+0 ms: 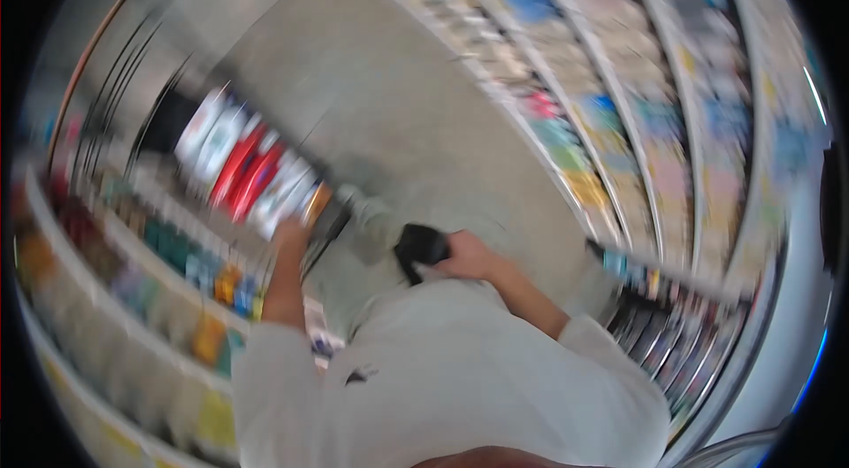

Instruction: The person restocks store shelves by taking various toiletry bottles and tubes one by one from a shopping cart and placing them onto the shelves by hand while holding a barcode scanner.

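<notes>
My right hand is in front of my body, its fingers closed around a black handheld device; its exact kind is blurred. My left hand reaches forward to the near end of a row of packages on a dark cart. White packages and red packages stand side by side in that row, with a white one closest to my hand. Motion smears my left fingers, so I cannot make out whether they touch or grip anything.
Shelves full of colourful goods line the right side of the aisle. More stocked shelves run along the left, beside the cart's metal bars. Grey floor stretches ahead. A rack of small items stands at the lower right.
</notes>
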{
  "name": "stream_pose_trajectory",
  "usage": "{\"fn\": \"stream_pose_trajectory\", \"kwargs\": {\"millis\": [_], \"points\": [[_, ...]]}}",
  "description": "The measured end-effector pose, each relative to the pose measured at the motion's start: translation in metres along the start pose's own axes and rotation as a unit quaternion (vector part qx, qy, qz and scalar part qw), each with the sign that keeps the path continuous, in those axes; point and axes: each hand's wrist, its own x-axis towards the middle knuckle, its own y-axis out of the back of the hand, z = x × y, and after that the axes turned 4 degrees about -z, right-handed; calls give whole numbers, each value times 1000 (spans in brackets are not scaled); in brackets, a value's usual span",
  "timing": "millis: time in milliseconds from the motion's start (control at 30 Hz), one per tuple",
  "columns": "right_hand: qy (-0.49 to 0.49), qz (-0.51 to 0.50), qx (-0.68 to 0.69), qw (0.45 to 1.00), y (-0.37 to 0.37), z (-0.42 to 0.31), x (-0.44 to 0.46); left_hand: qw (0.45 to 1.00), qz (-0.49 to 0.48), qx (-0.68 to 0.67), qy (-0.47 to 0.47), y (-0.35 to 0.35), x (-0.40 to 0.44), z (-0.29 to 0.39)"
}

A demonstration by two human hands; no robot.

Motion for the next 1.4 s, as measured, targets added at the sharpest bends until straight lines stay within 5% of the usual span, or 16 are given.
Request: {"fn": "stream_pose_trajectory", "kwargs": {"millis": [200,400,467,600,633,733,800,833,933,1000,1033,1100,1233,1267,1300,1400], "points": [[-11,136,31,990,-11,11,-26,995,47,-45,-73,11,-3,-13],[56,166,41,984,-12,13,-25,997,25,-58,-44,40,-38,-21],[55,167,32,984,-8,4,-23,970,183,-120,-109,23,-36,-33],[87,149,12,985,-13,0,-6,965,170,-197,-27,56,-85,-12],[98,148,11,984,-14,-2,0,944,236,-230,-18,46,-80,-21],[117,141,-31,983,-1,-11,8,955,242,-165,-36,48,-83,-47],[181,108,-64,975,17,-25,13,803,504,-48,-315,39,-61,-69],[183,114,-62,974,19,-30,22,800,506,-44,-320,54,-68,-61],[204,100,-65,972,23,-40,40,773,327,-516,-172,85,-119,-16],[216,105,-90,967,30,-44,42,618,163,-768,-42,106,-156,16],[226,94,-97,965,33,-45,40,610,176,-772,-36,105,-154,9],[246,79,-110,960,38,-52,39,495,-16,-848,-189,104,-150,-14],[283,84,-106,949,44,-81,38,358,111,-914,-153,174,-234,73],[310,76,-95,943,45,-91,38,381,117,-889,-225,167,-221,52],[299,53,-118,946,58,-109,26,372,230,-893,-106,213,-274,117],[278,-71,-95,953,81,-161,-4,284,126,-905,-291,203,-261,64]]}}
